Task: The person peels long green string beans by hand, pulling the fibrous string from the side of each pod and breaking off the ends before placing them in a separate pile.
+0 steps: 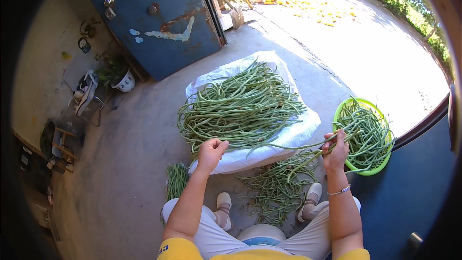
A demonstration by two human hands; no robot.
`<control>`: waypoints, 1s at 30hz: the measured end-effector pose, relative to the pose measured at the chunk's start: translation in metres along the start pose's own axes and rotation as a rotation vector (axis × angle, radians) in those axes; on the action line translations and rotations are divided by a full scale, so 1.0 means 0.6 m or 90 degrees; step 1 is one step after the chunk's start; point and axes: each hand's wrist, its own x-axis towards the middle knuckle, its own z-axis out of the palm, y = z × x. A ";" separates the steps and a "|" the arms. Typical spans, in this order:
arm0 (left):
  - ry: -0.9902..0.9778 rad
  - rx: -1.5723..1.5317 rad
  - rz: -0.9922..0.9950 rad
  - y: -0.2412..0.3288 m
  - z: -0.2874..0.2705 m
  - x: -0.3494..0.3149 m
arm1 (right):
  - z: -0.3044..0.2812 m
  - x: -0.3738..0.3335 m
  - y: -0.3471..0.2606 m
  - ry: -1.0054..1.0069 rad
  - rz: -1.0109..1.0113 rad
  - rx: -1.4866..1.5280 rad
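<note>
Close to the near edge of a heap of long green beans [245, 101], my left hand [211, 156] is closed in a pinch; a thin long bean seems to reach its fingertips. The heap lies on a white woven sack [301, 127] spread over a raised support that is mostly hidden. My right hand [335, 153], with a bracelet on the wrist, grips several long beans [313, 145] whose ends stretch left toward the heap. Just beyond that hand stands a bright green basket [380, 167] of long beans, some hanging over its rim.
Bean scraps and short pieces [279, 188] lie on the floor between my shoes. A small bundle of beans [177, 180] rests at the left. A blue door [163, 24] stands at the back left, near a potted plant [125, 82]. Another blue panel [399, 202] borders the right.
</note>
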 end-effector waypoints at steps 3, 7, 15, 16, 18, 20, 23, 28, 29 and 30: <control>0.012 0.082 0.069 -0.016 0.010 0.004 | 0.003 -0.006 -0.002 -0.030 0.028 -0.061; 0.062 0.113 0.057 -0.030 0.021 0.029 | 0.008 -0.006 0.005 -0.015 0.030 -0.046; 0.106 -0.363 -0.230 -0.019 0.025 0.078 | 0.004 -0.012 -0.019 -0.011 0.067 0.087; 0.086 -0.418 -0.273 -0.026 0.026 0.084 | -0.004 -0.009 -0.017 -0.031 0.087 0.101; 0.063 -0.458 -0.307 -0.035 0.030 0.093 | -0.006 -0.008 -0.012 -0.060 0.122 0.101; 0.050 -0.476 -0.340 -0.040 0.038 0.104 | -0.002 -0.007 -0.006 -0.082 0.158 0.103; 0.072 -0.465 -0.363 -0.039 0.048 0.116 | 0.006 -0.014 -0.003 -0.114 0.178 0.067; 0.102 -0.492 -0.350 -0.041 0.061 0.120 | 0.012 -0.020 0.002 -0.138 0.194 0.028; 0.091 -0.513 -0.342 -0.033 0.066 0.112 | 0.011 -0.022 0.005 -0.139 0.212 0.019; 0.080 -0.533 -0.335 -0.024 0.071 0.101 | 0.010 -0.024 0.007 -0.140 0.229 0.010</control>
